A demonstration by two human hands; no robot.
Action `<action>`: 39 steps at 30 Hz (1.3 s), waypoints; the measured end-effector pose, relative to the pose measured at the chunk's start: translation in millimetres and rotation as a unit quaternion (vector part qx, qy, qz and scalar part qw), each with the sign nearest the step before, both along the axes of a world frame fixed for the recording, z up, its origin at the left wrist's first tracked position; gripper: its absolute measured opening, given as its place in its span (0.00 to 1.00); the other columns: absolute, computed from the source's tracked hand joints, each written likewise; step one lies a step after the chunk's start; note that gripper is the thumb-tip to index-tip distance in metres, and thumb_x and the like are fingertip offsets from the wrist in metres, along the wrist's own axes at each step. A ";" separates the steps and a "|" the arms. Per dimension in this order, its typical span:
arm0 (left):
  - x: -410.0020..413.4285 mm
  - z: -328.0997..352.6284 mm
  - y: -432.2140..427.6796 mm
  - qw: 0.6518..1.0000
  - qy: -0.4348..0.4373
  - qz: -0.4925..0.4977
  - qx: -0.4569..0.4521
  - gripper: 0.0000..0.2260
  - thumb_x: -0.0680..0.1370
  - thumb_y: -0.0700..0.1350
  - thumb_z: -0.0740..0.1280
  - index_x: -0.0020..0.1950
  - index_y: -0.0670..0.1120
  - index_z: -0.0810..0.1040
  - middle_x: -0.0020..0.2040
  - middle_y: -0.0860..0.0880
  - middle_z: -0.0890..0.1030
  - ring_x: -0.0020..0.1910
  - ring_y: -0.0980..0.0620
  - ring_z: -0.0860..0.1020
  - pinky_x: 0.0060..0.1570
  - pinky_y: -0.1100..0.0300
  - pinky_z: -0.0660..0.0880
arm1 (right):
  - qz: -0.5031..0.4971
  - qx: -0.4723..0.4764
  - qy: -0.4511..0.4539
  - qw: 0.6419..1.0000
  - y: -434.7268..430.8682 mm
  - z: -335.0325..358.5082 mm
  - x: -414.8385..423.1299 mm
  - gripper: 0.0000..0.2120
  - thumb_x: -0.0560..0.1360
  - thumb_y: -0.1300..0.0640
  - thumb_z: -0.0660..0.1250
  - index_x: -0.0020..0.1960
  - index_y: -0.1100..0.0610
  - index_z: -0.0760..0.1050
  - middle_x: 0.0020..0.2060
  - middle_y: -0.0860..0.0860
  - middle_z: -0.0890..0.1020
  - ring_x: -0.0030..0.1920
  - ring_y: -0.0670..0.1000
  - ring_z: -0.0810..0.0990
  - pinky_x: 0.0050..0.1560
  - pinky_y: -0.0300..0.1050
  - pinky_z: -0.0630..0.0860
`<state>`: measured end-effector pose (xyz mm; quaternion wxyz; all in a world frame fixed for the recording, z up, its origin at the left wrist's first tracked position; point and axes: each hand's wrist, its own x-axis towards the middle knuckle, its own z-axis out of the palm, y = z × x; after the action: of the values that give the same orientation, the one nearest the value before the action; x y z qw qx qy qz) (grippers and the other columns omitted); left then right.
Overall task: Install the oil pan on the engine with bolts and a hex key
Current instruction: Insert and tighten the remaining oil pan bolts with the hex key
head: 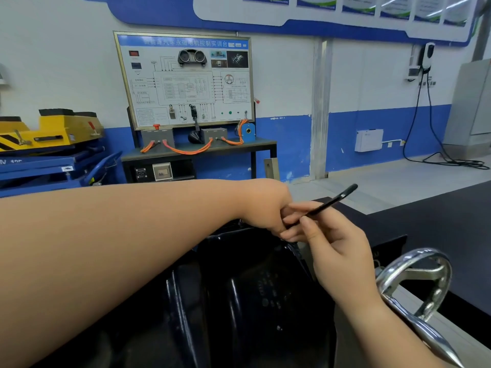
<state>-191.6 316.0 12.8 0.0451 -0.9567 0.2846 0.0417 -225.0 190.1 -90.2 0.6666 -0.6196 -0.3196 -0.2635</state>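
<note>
My right hand (334, 245) pinches the hex key (329, 201) low down, its long end slanting up, likely to turn a bolt at the far rim of the oil pan (252, 282) beneath my arms. My left hand (263, 211) bends down there; its grip I cannot tell.

You were in an automotive training workshop: a wired demonstration board (183, 83) with a dashboard cluster (192, 57) and orange cables (186, 151) stood against the wall, near a yellow-and-blue lift trolley (53, 134).
</note>
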 end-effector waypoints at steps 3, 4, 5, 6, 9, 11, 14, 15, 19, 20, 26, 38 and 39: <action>0.5 -0.8 1.1 1.000 -0.001 -0.006 -0.002 0.07 0.74 0.43 0.68 0.36 0.47 0.76 0.30 0.52 0.72 0.31 0.55 0.70 0.38 0.62 0.69 | -0.037 -0.002 0.007 0.999 3.1 2.9 -0.1 0.13 0.73 0.68 0.68 0.41 0.50 0.80 0.35 0.49 0.84 0.35 0.46 0.83 0.40 0.34 0.78; 0.3 -0.8 1.4 1.000 -0.002 -0.011 0.001 0.09 0.74 0.44 0.68 0.34 0.48 0.74 0.30 0.52 0.72 0.31 0.55 0.70 0.36 0.63 0.68 | -0.041 0.001 0.014 0.999 4.0 3.0 0.9 0.09 0.71 0.66 0.71 0.38 0.52 0.79 0.32 0.49 0.83 0.33 0.46 0.83 0.39 0.33 0.78; 0.1 -0.3 1.3 1.000 -0.003 -0.014 0.005 0.11 0.74 0.44 0.68 0.32 0.50 0.73 0.30 0.53 0.72 0.30 0.56 0.69 0.35 0.64 0.67 | -0.043 0.003 0.021 0.999 4.7 3.2 2.1 0.06 0.69 0.64 0.73 0.37 0.56 0.78 0.30 0.49 0.83 0.32 0.45 0.82 0.37 0.33 0.77; 0.1 0.3 1.2 1.000 -0.004 -0.015 0.009 0.13 0.74 0.45 0.68 0.30 0.52 0.71 0.29 0.54 0.71 0.30 0.57 0.69 0.34 0.65 0.66 | -0.050 0.005 0.027 0.998 5.0 3.4 3.4 0.06 0.68 0.63 0.74 0.37 0.59 0.76 0.29 0.49 0.82 0.31 0.45 0.82 0.36 0.33 0.77; 1.3 0.3 0.3 1.000 -0.009 -0.006 0.012 0.16 0.74 0.45 0.68 0.29 0.54 0.69 0.27 0.56 0.70 0.28 0.58 0.68 0.32 0.67 0.64 | -0.042 0.001 0.028 0.999 3.8 5.0 4.4 0.07 0.70 0.62 0.73 0.38 0.53 0.77 0.30 0.49 0.83 0.31 0.46 0.82 0.37 0.36 0.78; 2.3 -0.8 0.4 1.000 -0.015 0.006 0.007 0.15 0.74 0.44 0.68 0.29 0.52 0.70 0.27 0.55 0.70 0.27 0.58 0.68 0.31 0.66 0.65 | -0.018 -0.014 0.009 1.000 1.6 5.5 1.3 0.10 0.74 0.61 0.68 0.45 0.45 0.78 0.37 0.49 0.84 0.35 0.48 0.83 0.40 0.38 0.79; 3.2 -1.8 0.5 1.000 -0.019 0.015 -0.001 0.15 0.74 0.44 0.68 0.29 0.49 0.69 0.27 0.53 0.69 0.27 0.56 0.67 0.33 0.63 0.66 | -0.002 -0.016 -0.015 1.000 -0.5 6.1 -1.2 0.14 0.76 0.62 0.61 0.53 0.45 0.79 0.43 0.48 0.84 0.37 0.49 0.83 0.43 0.38 0.79; 2.9 -1.7 0.1 1.000 -0.019 0.016 -0.001 0.15 0.74 0.44 0.68 0.29 0.49 0.69 0.27 0.53 0.69 0.28 0.56 0.67 0.34 0.62 0.67 | -0.009 -0.012 -0.018 1.000 -0.3 7.1 -1.6 0.14 0.76 0.63 0.62 0.51 0.46 0.79 0.42 0.47 0.84 0.37 0.48 0.83 0.43 0.36 0.78; 0.2 -1.2 -0.1 1.000 -0.012 0.004 0.005 0.15 0.74 0.46 0.68 0.29 0.50 0.69 0.29 0.51 0.71 0.29 0.54 0.68 0.37 0.60 0.68 | -0.046 0.003 0.007 0.999 3.2 7.1 0.9 0.09 0.71 0.64 0.71 0.38 0.51 0.80 0.33 0.49 0.83 0.33 0.47 0.82 0.39 0.37 0.78; -0.5 -0.5 0.7 1.000 -0.008 0.002 0.002 0.15 0.74 0.46 0.68 0.29 0.51 0.69 0.29 0.51 0.71 0.29 0.54 0.68 0.37 0.61 0.67 | -0.052 0.001 0.015 0.999 4.4 7.1 1.6 0.07 0.70 0.63 0.73 0.36 0.54 0.77 0.30 0.50 0.83 0.32 0.48 0.82 0.38 0.39 0.79; 2.4 -0.9 0.9 1.000 -0.018 0.008 0.003 0.10 0.74 0.45 0.69 0.33 0.46 0.74 0.27 0.53 0.70 0.27 0.57 0.68 0.32 0.64 0.66 | -0.013 -0.014 0.008 1.000 1.5 8.5 -2.1 0.10 0.74 0.63 0.67 0.46 0.48 0.78 0.40 0.48 0.84 0.35 0.49 0.83 0.42 0.41 0.80; 0.9 1.0 0.2 1.000 -0.012 -0.011 0.024 0.15 0.74 0.44 0.68 0.29 0.51 0.69 0.28 0.53 0.70 0.28 0.56 0.67 0.35 0.62 0.67 | -0.059 -0.011 0.019 0.998 3.2 8.1 1.5 0.08 0.69 0.63 0.74 0.38 0.62 0.74 0.30 0.48 0.82 0.30 0.45 0.82 0.36 0.36 0.78; 1.6 0.7 -0.3 1.000 -0.017 -0.005 0.024 0.15 0.74 0.44 0.68 0.29 0.51 0.69 0.28 0.53 0.70 0.28 0.57 0.67 0.35 0.62 0.67 | -0.051 -0.020 0.017 0.998 3.0 8.2 0.7 0.06 0.70 0.63 0.73 0.40 0.58 0.75 0.32 0.47 0.82 0.31 0.46 0.82 0.38 0.38 0.79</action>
<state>-190.0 315.8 13.5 0.0731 -0.9544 0.2877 0.0323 -224.3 193.1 -82.0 0.6451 -0.6527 -0.2816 -0.2804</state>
